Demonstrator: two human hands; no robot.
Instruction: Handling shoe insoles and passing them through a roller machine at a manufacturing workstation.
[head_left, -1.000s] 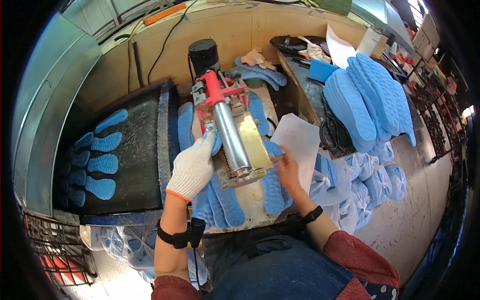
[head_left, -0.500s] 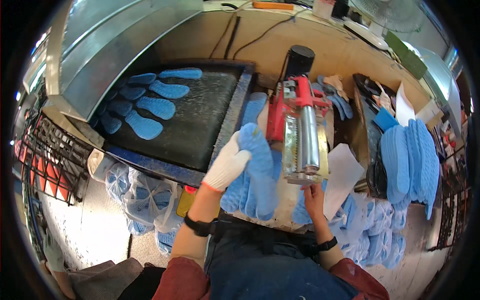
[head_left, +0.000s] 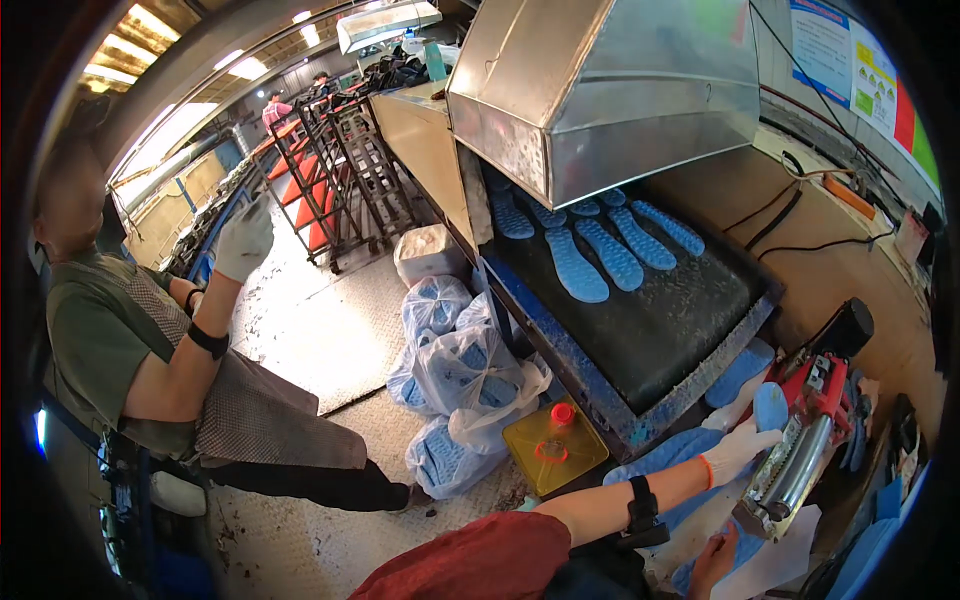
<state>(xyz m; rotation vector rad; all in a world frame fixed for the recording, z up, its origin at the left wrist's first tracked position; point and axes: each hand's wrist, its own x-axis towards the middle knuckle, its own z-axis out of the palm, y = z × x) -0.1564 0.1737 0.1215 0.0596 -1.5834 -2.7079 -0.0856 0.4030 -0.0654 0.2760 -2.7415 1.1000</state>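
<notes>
My left hand [head_left: 738,452], in a white knit glove, grips a blue insole [head_left: 770,407] whose rounded end sticks up past the fingers. It is beside the red machine [head_left: 812,385] with a long metal roller [head_left: 797,470]. My bare right hand [head_left: 710,563] is low at the frame's lower edge, near the roller's front end and a white sheet [head_left: 790,550]; its fingers are partly hidden. More blue insoles [head_left: 655,446] lie on the bench beneath my left forearm. Several textured blue insoles [head_left: 610,255] rest on the black bed [head_left: 650,340] under a metal hood [head_left: 600,110].
Another person [head_left: 150,370] in an apron stands at left, with a raised gloved hand [head_left: 245,240]. Bags of blue insoles [head_left: 465,365] and a yellow container with a red cap [head_left: 556,450] stand on the floor by the bed. Black racks [head_left: 340,170] stand farther back.
The view has swung left, bringing the other person and the aisle into sight. My left hand still has the insole, now closer to the roller machine. My right hand stays near the roller's front end.
</notes>
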